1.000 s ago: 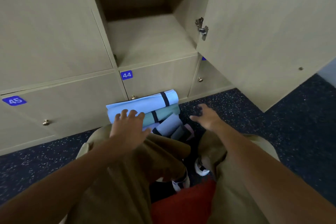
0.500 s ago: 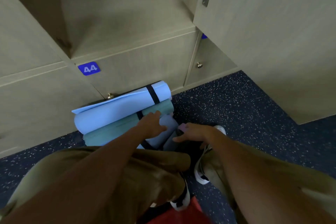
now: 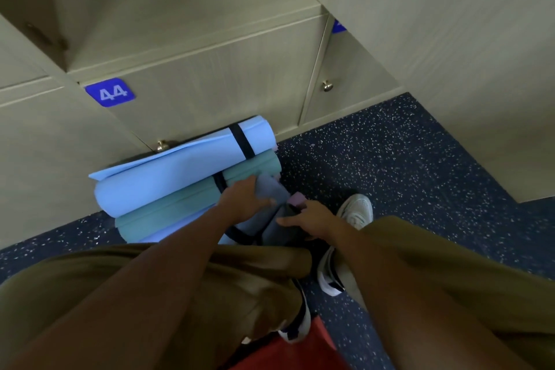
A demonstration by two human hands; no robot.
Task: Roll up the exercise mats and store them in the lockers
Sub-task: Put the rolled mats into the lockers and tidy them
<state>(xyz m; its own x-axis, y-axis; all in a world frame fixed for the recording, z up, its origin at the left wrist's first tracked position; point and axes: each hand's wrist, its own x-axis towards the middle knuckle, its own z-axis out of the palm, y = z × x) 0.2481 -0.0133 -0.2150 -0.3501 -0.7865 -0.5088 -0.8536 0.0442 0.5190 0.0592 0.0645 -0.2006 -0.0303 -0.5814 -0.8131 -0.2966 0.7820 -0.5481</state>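
So the rolling part looked done: we had a pile of strapped rolls on the speckled floor (image 3: 390, 165), right against locker 44 (image 3: 109, 92). The light blue mat (image 3: 180, 177) sat on top of the teal mat (image 3: 168, 213), with a grey-blue mat (image 3: 270, 189) and a darker grey one (image 3: 277, 230) nearest our knees. Our left hand (image 3: 243, 203) was curled over the grey-blue roll, and our right hand (image 3: 312, 216) lay on the darker one, though we couldn't tell how tightly it held. Nothing was in the open locker (image 3: 186, 9) above yet, so basically all the storing was left.
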